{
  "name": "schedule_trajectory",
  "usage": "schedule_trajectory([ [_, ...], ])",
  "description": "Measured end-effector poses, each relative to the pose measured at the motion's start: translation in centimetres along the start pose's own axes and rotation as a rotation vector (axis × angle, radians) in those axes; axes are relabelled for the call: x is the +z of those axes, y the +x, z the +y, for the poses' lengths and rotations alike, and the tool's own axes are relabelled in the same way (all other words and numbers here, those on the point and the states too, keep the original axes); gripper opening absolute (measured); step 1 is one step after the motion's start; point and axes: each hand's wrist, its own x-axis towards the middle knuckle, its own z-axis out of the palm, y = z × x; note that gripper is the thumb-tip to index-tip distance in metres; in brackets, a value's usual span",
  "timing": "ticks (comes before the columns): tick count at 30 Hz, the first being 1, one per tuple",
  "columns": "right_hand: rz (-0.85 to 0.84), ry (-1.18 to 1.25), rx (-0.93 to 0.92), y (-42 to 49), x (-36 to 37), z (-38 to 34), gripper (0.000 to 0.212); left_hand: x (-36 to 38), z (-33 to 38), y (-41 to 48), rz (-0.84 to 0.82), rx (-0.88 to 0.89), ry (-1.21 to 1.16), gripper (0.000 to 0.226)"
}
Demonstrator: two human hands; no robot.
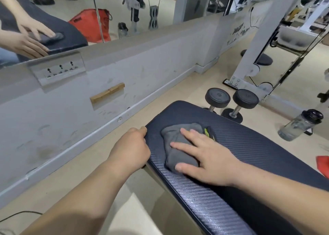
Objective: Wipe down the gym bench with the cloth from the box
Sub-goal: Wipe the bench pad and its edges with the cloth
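Observation:
The gym bench (252, 145) has a dark blue ribbed pad that runs from the centre to the lower right. A crumpled grey cloth (178, 142) with a small yellow-green tag lies on the pad near its far left end. My right hand (204, 154) lies flat on the cloth with the fingers spread, pressing it onto the pad. My left hand (131, 147) grips the left edge of the pad, fingers curled under it. The box is not in view.
Two black dumbbells (231, 101) stand on the floor just past the bench end. A clear water bottle (300, 124) stands at the right, and a red item (323, 165) lies at the right edge. A grey wall with a mirror (89, 12) runs along the left; a white machine frame (258, 44) rises behind.

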Motion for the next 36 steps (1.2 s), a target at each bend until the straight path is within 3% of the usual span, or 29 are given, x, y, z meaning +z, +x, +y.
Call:
schedule_trajectory([
  [4, 0.081, 0.046, 0.362, 6.1, -1.3, 3.1, 0.076, -0.1, 0.4, -0.3, 0.063, 0.01, 0.038, 0.016],
  [6, 0.112, 0.004, 0.444, 7.1, -0.5, 2.2, 0.075, -0.2, 0.9, -0.2, 0.099, 0.036, 0.047, 0.016],
  [8, 0.132, -0.039, 0.386, 5.4, 0.7, 0.3, 0.074, 0.0, 1.5, -0.2, 0.112, 0.078, 0.058, 0.024],
  [11, 0.193, -0.012, 0.137, -1.9, 2.6, -2.6, 0.068, 0.6, 2.1, 0.1, 0.097, 0.123, 0.084, 0.03],
  [14, 0.103, 0.009, -0.011, -6.4, 2.7, -0.5, 0.067, 1.2, 2.9, 0.4, 0.072, 0.158, 0.099, 0.029],
  [16, 0.04, -0.003, 0.04, -5.5, 1.3, 3.1, 0.077, 1.8, 3.8, 0.2, 0.056, 0.198, 0.106, 0.026],
  [18, 0.074, 0.043, 0.223, -3.0, -0.2, 6.2, 0.09, 2.4, 4.9, -0.2, 0.031, 0.243, 0.122, 0.024],
  [20, 0.137, 0.067, 0.427, -0.4, -0.3, 7.8, 0.085, 2.8, 5.9, -0.6, 0.003, 0.28, 0.118, 0.025],
  [22, 0.176, 0.027, 0.52, 0.8, 0.6, 6.9, 0.077, 3.0, 6.6, -0.7, -0.014, 0.299, 0.112, 0.025],
  [24, 0.184, -0.008, 0.472, -0.3, 1.5, 4.8, 0.077, 3.1, 7.2, -0.6, -0.016, 0.314, 0.102, 0.022],
  [28, 0.185, 0.008, 0.182, -8.3, 3.5, 1.6, 0.068, 3.6, 8.2, -0.7, -0.013, 0.371, 0.077, 0.023],
  [31, 0.081, 0.004, 0.081, -11.3, 3.2, 3.8, 0.069, 3.9, 8.9, -0.9, -0.016, 0.398, 0.08, 0.024],
  [33, 0.077, 0.003, 0.148, -9.5, 1.9, 6.0, 0.073, 4.0, 9.1, -1.0, -0.023, 0.402, 0.083, 0.022],
  [36, 0.136, 0.064, 0.427, -4.0, 0.6, 8.0, 0.077, 3.8, 9.2, -1.4, -0.048, 0.38, 0.099, 0.02],
])
